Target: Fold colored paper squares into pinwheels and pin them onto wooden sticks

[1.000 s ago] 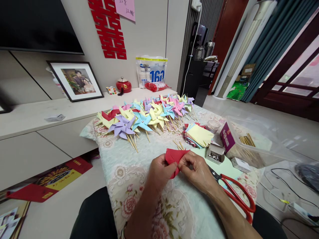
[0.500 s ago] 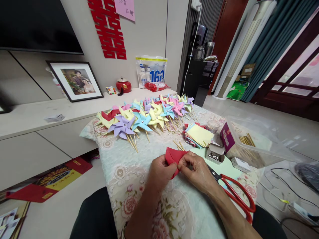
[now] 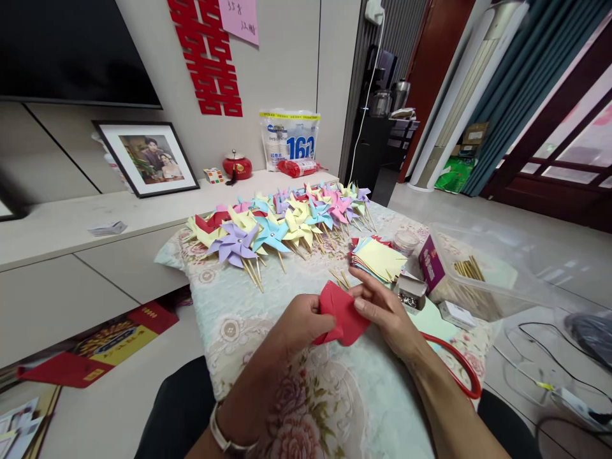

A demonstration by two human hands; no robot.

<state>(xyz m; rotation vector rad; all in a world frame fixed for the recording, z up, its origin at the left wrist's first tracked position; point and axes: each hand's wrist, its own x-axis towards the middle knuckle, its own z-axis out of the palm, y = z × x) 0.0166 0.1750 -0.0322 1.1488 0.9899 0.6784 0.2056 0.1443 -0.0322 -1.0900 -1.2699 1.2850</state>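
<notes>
A red sheet of paper (image 3: pixel 347 313), partly folded over at its left side, is pinched between the thumb and fingers of my left hand (image 3: pixel 303 322). My right hand (image 3: pixel 382 312) is at the paper's right edge with its fingers spread apart; the thumb is close to the paper, and whether it touches I cannot tell. Under my right forearm lie red-handled scissors (image 3: pixel 461 366), their blades hidden. Beyond my hands are a stack of coloured paper squares (image 3: pixel 380 258), a few short sticks (image 3: pixel 340 278) and a small open box of metal pins (image 3: pixel 411 293).
Finished paper pinwheels (image 3: pixel 272 236) on sticks cover the table's far left. At the right stand a clear plastic bin (image 3: pixel 497 287) of sticks, a small white box (image 3: pixel 456 314) and a round clear tub (image 3: pixel 406 241). A floral cloth (image 3: pixel 248 357) covers the table.
My right hand has let its pinch go and spread its fingers, moving slightly right. The red paper has opened out flatter, while my left hand still holds it.
</notes>
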